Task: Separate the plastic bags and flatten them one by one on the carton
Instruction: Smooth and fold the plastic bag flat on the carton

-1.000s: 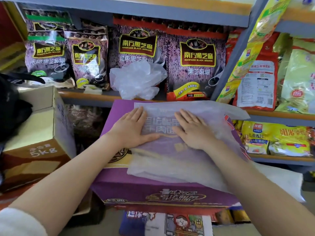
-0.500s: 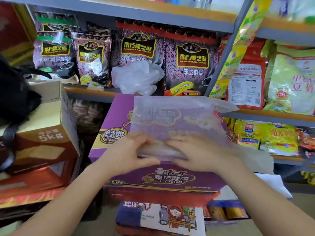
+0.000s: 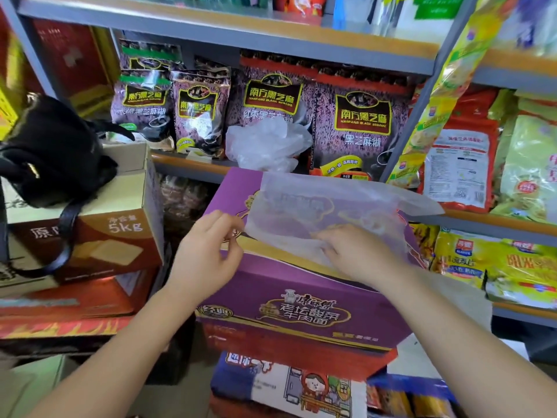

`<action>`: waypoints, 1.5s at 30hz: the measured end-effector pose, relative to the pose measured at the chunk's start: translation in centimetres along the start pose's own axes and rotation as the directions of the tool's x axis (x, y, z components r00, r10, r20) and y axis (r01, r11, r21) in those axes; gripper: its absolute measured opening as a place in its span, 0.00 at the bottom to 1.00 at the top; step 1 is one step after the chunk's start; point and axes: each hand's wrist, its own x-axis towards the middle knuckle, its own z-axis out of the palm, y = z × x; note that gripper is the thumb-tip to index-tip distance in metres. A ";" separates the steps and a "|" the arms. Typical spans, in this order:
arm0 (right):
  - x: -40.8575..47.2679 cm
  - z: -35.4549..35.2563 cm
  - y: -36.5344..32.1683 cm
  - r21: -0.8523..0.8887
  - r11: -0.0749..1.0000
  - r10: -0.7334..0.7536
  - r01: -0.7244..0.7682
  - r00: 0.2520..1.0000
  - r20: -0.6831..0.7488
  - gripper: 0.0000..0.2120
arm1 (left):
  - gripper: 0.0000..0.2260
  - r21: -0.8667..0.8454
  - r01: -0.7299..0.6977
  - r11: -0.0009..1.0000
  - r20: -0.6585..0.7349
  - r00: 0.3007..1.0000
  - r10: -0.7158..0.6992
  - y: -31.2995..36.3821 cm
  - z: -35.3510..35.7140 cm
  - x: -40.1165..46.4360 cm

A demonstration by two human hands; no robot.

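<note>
The left hand (image 3: 208,251) pinches the near left corner of the translucent plastic bag (image 3: 325,212) between thumb and curled fingers. The right hand (image 3: 358,254) lies on the bag's near edge with its fingers bent into the film; it seems to be gripping a fold, though the film blurs the fingertips. The bag lies spread over the top of the purple carton (image 3: 301,309), its far right corner hanging past the carton's edge. Behind the carton, a crumpled heap of plastic bags (image 3: 265,143) sits on the shelf (image 3: 193,165) among dark sesame packets (image 3: 361,122).
</note>
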 end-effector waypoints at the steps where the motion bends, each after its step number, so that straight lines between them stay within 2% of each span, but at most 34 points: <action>1: 0.1 -0.1 -0.7 -0.018 1.000 0.007 -0.008 1.000 -0.013 0.10 | 0.11 -0.004 -0.053 0.999 0.045 0.998 0.053 0.8 0.3 0.2; 4: 0.4 -0.2 -2.6 -0.014 1.000 -0.013 0.012 0.999 -0.038 0.09 | 0.15 0.100 -0.183 0.978 0.147 0.975 0.167 3.1 2.2 1.2; 6: 0.1 0.0 -2.6 0.061 0.998 -0.018 0.020 0.999 -0.033 0.10 | 0.18 0.187 -0.229 0.955 0.215 0.958 0.187 3.7 3.4 1.8; 9: -1.4 -0.1 -1.1 0.163 0.986 0.042 -0.040 0.999 -0.007 0.13 | 0.14 0.211 -0.260 0.942 0.344 0.922 0.177 3.2 5.0 1.7; 12: -4.0 0.1 1.4 0.120 0.986 0.116 -0.112 0.993 -0.028 0.08 | 0.14 0.218 -0.213 0.953 0.361 0.924 0.124 2.3 5.8 1.1; 14: -6.0 0.3 3.7 0.134 0.972 0.202 -0.194 0.978 -0.047 0.09 | 0.13 0.277 -0.168 0.946 0.335 0.940 0.068 1.7 5.5 1.1; 18: -9.5 0.9 8.3 0.269 0.907 0.385 -0.325 0.897 -0.215 0.12 | 0.04 0.383 0.018 0.923 0.270 0.954 -0.131 1.7 4.4 1.7; 21: -10.5 1.5 8.9 0.470 0.841 0.423 -0.269 0.868 -0.261 0.14 | 0.09 0.305 -0.051 0.951 0.301 0.953 -0.045 5.0 5.6 2.4; 23: -10.5 1.8 8.7 0.608 0.765 0.422 -0.214 0.879 -0.221 0.14 | 0.13 0.198 -0.136 0.971 0.333 0.941 0.064 7.7 7.1 2.8; 25: -10.4 2.1 8.8 0.687 0.700 0.414 -0.194 0.894 -0.169 0.16 | 0.09 0.157 -0.202 0.967 0.337 0.931 0.139 9.3 8.5 3.1; 26: -10.5 2.3 9.1 0.700 0.687 0.406 -0.192 0.901 -0.151 0.18 | 0.08 0.158 -0.194 0.968 0.347 0.929 0.130 9.4 9.1 3.1; 29: -11.4 2.7 11.0 0.633 0.747 0.360 -0.201 0.924 -0.132 0.30 | 0.11 0.170 -0.088 0.982 0.372 0.928 0.019 8.8 10.0 2.4; 31: -12.1 3.1 12.4 0.530 0.818 0.333 -0.224 0.936 -0.117 0.32 | 0.11 0.165 -0.007 0.986 0.393 0.918 -0.059 8.2 10.0 2.0; 34: -12.3 3.1 13.6 0.432 0.834 0.404 -0.344 0.913 -0.054 0.30 | 0.09 0.158 -0.041 0.987 0.373 0.928 -0.021 7.4 9.1 1.9; 36: -12.1 2.3 12.9 0.372 0.837 0.440 -0.401 0.897 -0.025 0.31 | 0.18 0.188 -0.101 0.977 0.420 0.907 0.013 6.6 8.3 1.8; 37: -11.8 1.9 12.0 0.314 0.880 0.393 -0.357 0.918 -0.057 0.32 | 0.21 0.203 -0.105 0.974 0.450 0.893 0.002 6.3 8.1 1.8; 39: -10.9 1.0 9.4 0.178 0.973 0.179 -0.147 0.968 -0.177 0.34 | 0.23 0.232 -0.093 0.968 0.471 0.882 -0.028 6.0 7.6 2.0; 41: -9.4 0.8 6.9 0.093 0.996 0.019 0.004 0.970 -0.243 0.31 | 0.22 0.232 -0.045 0.972 0.466 0.882 -0.071 6.0 7.4 2.5; 43: -7.7 1.2 5.8 0.030 0.999 -0.009 0.017 0.965 -0.261 0.24 | 0.20 0.204 -0.007 0.979 0.463 0.882 -0.091 5.9 7.3 3.1; 45: -6.3 1.8 6.2 0.036 0.999 0.033 -0.025 0.966 -0.255 0.18 | 0.16 0.196 -0.002 0.981 0.458 0.885 -0.090 5.5 7.2 3.8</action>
